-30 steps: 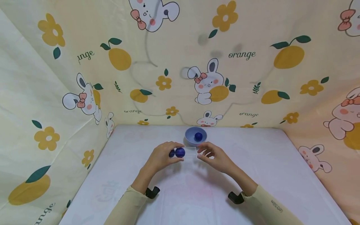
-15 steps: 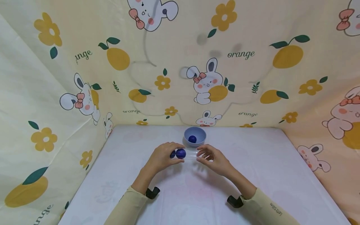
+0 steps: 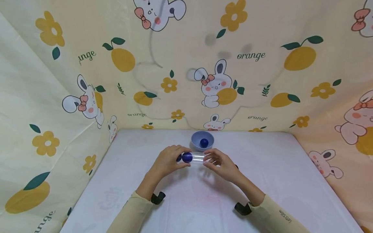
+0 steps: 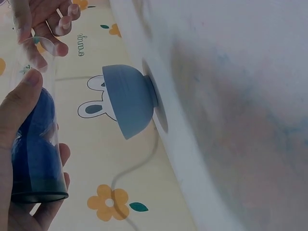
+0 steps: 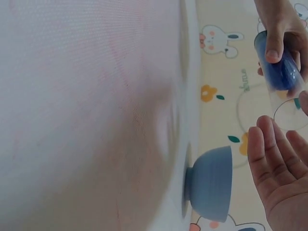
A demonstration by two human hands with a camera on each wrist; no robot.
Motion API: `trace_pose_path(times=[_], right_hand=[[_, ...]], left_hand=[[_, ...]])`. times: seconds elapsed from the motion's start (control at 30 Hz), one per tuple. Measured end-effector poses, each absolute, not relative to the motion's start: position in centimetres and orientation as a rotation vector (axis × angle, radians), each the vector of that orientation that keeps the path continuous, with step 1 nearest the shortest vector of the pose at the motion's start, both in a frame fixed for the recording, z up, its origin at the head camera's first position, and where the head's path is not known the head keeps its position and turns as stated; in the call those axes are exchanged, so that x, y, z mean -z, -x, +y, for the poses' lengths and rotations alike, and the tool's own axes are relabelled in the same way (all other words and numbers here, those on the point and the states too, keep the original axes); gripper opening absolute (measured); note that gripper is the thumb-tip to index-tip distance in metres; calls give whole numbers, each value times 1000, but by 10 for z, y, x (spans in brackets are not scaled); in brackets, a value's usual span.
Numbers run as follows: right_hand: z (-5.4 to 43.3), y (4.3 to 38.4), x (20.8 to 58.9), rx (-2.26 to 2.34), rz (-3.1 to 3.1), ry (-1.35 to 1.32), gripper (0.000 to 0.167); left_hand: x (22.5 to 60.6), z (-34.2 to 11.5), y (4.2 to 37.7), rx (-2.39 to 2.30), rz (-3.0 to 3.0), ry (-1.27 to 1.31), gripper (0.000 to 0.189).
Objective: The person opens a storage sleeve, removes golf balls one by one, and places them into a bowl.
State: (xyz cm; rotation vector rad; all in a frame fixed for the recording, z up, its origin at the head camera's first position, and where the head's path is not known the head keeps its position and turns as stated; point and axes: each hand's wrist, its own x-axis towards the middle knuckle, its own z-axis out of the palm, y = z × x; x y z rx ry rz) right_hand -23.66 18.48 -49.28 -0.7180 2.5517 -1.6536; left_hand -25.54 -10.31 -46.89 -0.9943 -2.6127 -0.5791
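A clear tube (image 3: 198, 158) lies nearly level above the table, with two dark blue balls (image 3: 187, 157) at its left end. My left hand (image 3: 170, 161) grips that end, its thumb along one side in the left wrist view and fingers behind. The tube's closed base (image 4: 41, 197) looks dark. My right hand (image 3: 220, 163) is at the tube's open right end, thumb and forefinger right at the rim. In the right wrist view its fingers (image 5: 274, 154) are loosely extended. Behind the tube stands a blue bowl (image 3: 195, 137) with another blue ball (image 3: 204, 143) inside.
A white cloth covers the table (image 3: 192, 200). Patterned curtains (image 3: 180, 68) with rabbits and oranges hang behind and at both sides. Black camera mounts (image 3: 243, 208) stick out at both wrists.
The ball in the bowl has rolled left and then back right. My right fingers have come slightly closer to the tube's rim. My left hand keeps its hold, almost unmoved.
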Motion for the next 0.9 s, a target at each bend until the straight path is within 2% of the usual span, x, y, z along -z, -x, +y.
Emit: trace_pose_path(times=[0.63, 0.9], right_hand=[[183, 238, 493, 1681, 2532, 754, 40], [182, 236, 492, 1677, 2528, 743, 48]], left_hand=[[471, -105, 255, 579, -2554, 1008, 58], [473, -105, 255, 603, -2542, 1007, 58]])
